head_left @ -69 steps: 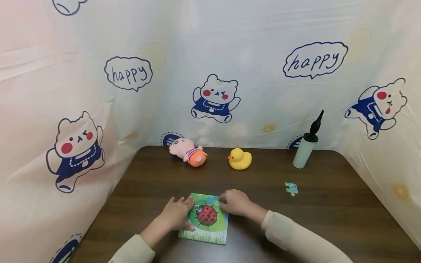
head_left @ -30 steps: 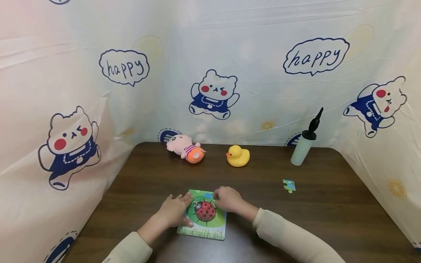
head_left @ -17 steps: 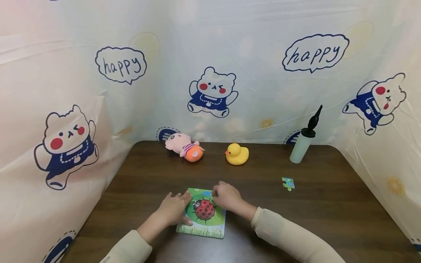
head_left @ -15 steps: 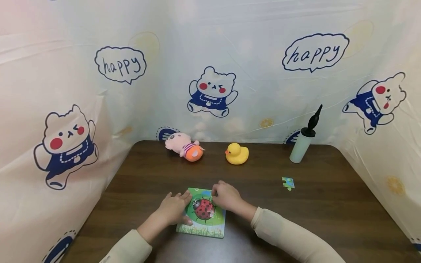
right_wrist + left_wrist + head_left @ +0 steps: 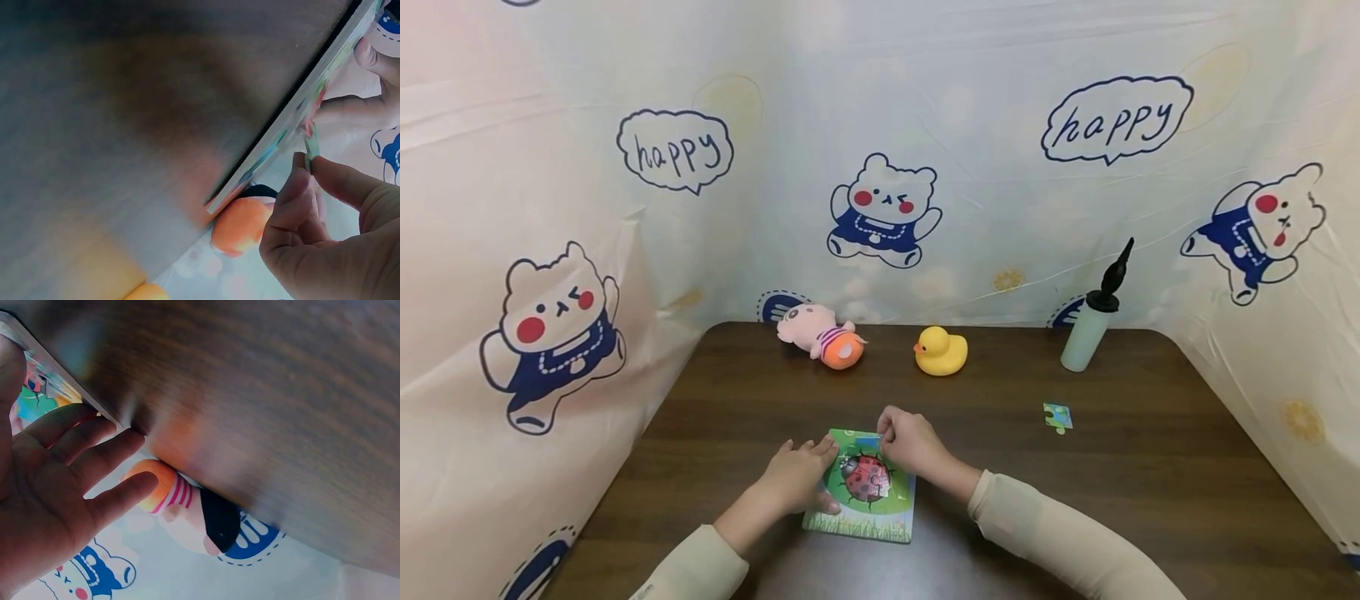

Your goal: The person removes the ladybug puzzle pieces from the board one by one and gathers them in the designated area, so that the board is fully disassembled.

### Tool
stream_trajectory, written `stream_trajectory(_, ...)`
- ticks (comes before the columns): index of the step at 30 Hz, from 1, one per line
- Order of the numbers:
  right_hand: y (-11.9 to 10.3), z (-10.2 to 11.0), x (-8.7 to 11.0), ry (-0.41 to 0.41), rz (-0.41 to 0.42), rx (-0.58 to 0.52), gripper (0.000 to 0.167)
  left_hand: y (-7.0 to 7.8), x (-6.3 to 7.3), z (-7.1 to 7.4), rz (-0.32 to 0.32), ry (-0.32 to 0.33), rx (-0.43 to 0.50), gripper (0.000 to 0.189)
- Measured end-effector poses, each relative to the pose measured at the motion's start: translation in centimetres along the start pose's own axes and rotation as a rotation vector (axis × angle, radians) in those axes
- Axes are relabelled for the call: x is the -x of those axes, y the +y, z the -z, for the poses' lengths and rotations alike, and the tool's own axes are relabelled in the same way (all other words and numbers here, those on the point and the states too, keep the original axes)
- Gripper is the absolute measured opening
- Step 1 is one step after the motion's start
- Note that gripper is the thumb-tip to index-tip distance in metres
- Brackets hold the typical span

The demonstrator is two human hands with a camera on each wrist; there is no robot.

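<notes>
The right hand [image 5: 914,443] pinches a puzzle piece [image 5: 312,146], tilted higher than before, hence unseated; the outstretched left hand [image 5: 794,477] touches the puzzle [image 5: 859,525].

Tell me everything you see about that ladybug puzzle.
The ladybug puzzle is a thin, flat rectangle, apparently card: a red, black-spotted ladybug on green, grass printed along the near edge, blue near the far one. It lies flat on the dark table. The left hand rests on its left side; by its far right corner, the right hand pinches a thin piece.
</notes>
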State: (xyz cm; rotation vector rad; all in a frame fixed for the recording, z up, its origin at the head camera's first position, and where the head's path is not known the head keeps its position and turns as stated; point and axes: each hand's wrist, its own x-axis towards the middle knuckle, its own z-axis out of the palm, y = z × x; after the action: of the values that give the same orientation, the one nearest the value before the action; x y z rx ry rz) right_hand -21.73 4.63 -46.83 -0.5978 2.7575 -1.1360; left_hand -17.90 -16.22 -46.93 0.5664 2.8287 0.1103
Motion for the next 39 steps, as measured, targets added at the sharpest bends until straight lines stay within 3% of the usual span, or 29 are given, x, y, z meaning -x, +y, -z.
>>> stream_trajectory(4,0.1,0.0,-0.2,-0.012,-0.008,-0.087,0.019,0.0,-0.1,-0.1,0.011,-0.008,0.005,0.093)
stream_trajectory(16,0.8,-0.2,-0.8,-0.041,-0.012,-0.176,0.008,-0.2,-0.1,-0.3,-0.003,0.006,0.014,0.092)
stream_trajectory(22,0.9,-0.3,-0.8,-0.041,-0.006,-0.169,0.005,-0.1,0.2,-0.6,-0.038,0.027,0.078,0.078)
stream_trajectory(27,1.0,-0.5,-0.9,-0.032,-0.006,-0.149,0.007,0.3,0.6,-0.7,-0.079,-0.022,0.086,0.062)
stream_trajectory(32,0.9,-0.6,-0.8,-0.032,-0.026,-0.146,0.008,0.4,0.8,-0.7,-0.084,-0.061,0.114,0.056)
stream_trajectory(39,1.1,0.0,-0.9,-0.003,-0.023,-0.142,0.007,0.2,0.7,-0.8,-0.080,-0.063,0.143,0.056)
